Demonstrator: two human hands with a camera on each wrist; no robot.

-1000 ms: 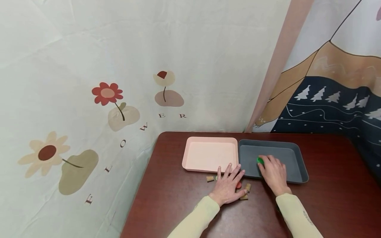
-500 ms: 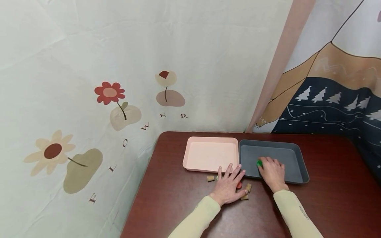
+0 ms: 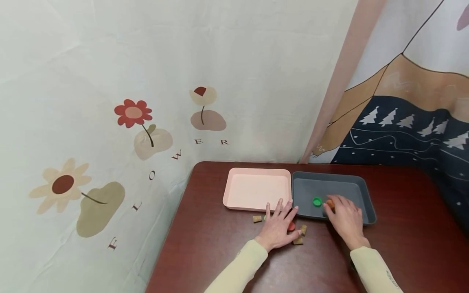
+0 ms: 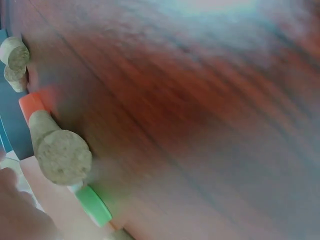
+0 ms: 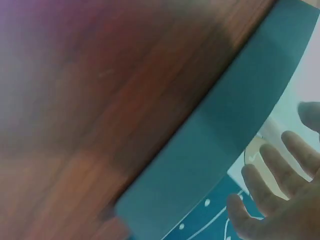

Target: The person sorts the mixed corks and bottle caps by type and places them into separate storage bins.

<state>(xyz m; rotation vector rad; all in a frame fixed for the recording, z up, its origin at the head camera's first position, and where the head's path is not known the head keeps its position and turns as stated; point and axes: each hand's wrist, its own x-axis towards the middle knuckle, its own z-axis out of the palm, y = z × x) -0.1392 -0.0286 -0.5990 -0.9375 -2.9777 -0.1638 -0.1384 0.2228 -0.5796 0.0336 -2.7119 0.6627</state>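
In the head view, my right hand reaches into the dark grey tray, thumb and forefinger on either side of an orange bottle cap. A green bottle cap lies in the tray just left of those fingertips. My left hand, fingers spread, is over the table by the pink tray's near edge. Around and partly under it are a red bottle cap and several corks. The left wrist view shows a large cork beside a green-and-white bottle cap.
The pink tray stands left of the grey one, edge to edge. Both sit toward the back of the dark red wooden table. A printed cloth wall rises behind.
The green bottle cap, earlier in my right fingers, now lies in the grey tray. My right hand has moved right to the orange cap. The left hand stays in place.
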